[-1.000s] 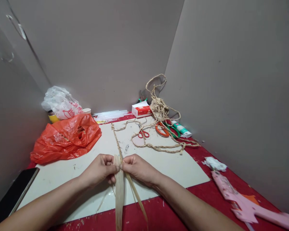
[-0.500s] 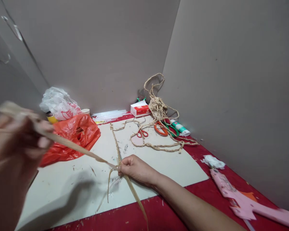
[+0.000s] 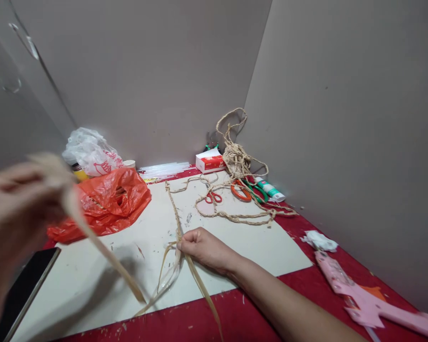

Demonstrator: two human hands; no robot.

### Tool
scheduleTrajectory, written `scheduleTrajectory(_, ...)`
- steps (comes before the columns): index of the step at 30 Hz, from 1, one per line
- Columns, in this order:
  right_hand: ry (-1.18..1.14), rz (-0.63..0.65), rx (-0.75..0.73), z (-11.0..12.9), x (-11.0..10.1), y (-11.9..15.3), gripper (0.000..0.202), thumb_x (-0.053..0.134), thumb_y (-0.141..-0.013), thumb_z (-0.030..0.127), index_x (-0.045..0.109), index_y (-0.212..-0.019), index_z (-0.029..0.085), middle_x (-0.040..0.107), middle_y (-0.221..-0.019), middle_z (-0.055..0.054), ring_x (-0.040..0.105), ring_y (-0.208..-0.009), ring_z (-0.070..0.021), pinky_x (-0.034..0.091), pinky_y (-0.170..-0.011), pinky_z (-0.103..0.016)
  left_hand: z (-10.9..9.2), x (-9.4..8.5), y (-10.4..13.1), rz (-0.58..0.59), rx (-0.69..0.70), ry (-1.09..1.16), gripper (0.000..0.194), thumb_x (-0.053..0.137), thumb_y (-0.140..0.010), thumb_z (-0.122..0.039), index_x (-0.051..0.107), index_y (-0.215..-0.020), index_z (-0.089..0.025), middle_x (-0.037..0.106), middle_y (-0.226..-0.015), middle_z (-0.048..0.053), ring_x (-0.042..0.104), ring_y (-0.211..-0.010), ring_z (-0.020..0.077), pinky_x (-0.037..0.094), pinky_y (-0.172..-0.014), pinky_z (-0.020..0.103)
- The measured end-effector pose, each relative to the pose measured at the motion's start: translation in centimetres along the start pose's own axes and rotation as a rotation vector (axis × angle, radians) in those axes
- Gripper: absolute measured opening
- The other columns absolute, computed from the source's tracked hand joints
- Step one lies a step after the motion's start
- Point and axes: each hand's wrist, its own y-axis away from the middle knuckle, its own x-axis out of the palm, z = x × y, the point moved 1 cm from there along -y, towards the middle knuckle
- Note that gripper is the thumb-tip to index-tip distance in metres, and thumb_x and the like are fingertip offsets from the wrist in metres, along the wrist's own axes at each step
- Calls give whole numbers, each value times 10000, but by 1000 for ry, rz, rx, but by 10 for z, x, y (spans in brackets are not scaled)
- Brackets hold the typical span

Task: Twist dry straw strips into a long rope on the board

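Note:
My right hand (image 3: 203,249) pinches the lower end of a thin braided straw cord (image 3: 173,209) over the white board. Below its fingers several loose strands fan out, one long strand (image 3: 203,287) hanging toward the front edge and paler ones bending left. Raised at the left, my left hand (image 3: 24,204) is smeared by motion, its fingers closed on a flat dry straw strip (image 3: 103,251). That strip slants down to the right, and its lower tip stands apart from my right hand.
A white board (image 3: 92,289) covers much of the red table (image 3: 185,323). An orange plastic bag (image 3: 128,209), small red-handled scissors (image 3: 214,197), a heap of braided cord (image 3: 237,159) and a tissue box (image 3: 210,162) lie farther back. A pink glue gun (image 3: 353,294) rests at right, a dark flat object (image 3: 28,289) at left.
The strip in my left hand ran to my right hand's fingers before; its lower end now hangs apart from them. My right hand still pinches the cord, and pale strands now droop below it.

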Motion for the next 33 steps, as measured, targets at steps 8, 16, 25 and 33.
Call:
scheduleTrajectory(8,-131,56,41,5,-2,2,308,617,-720,343,474,-526,151,281,-407,89,199,-439,-51,128,-451,-226,17,163,-38,673,-262,480,298,732,-624,-335,555,-755,-136,563,-511,-16,511,-434,88,395,-402,164)
scheduleTrajectory(16,-118,110,35,4,-4,2,384,632,-734,414,434,-530,156,276,-427,89,188,-460,-52,114,-459,-233,30,168,-45,681,-247,510,236,671,-697,-319,569,-778,-123,569,-516,-5,501,-430,73,393,-405,151)
scheduleTrajectory(25,-17,73,13,-1,-2,0,303,611,-717,301,448,-515,146,301,-487,71,233,-501,-60,166,-469,-220,27,176,-43,633,-253,444,215,672,-659,-299,554,-735,-135,516,-481,-32,479,-420,83,374,-406,172)
scheduleTrajectory(33,-34,63,-13,8,-2,3,284,588,-716,272,427,-516,152,289,-494,66,220,-497,-60,155,-452,-219,8,167,-29,496,53,363,192,607,-744,-275,518,-638,-143,441,-572,-40,376,-533,68,317,-507,187)
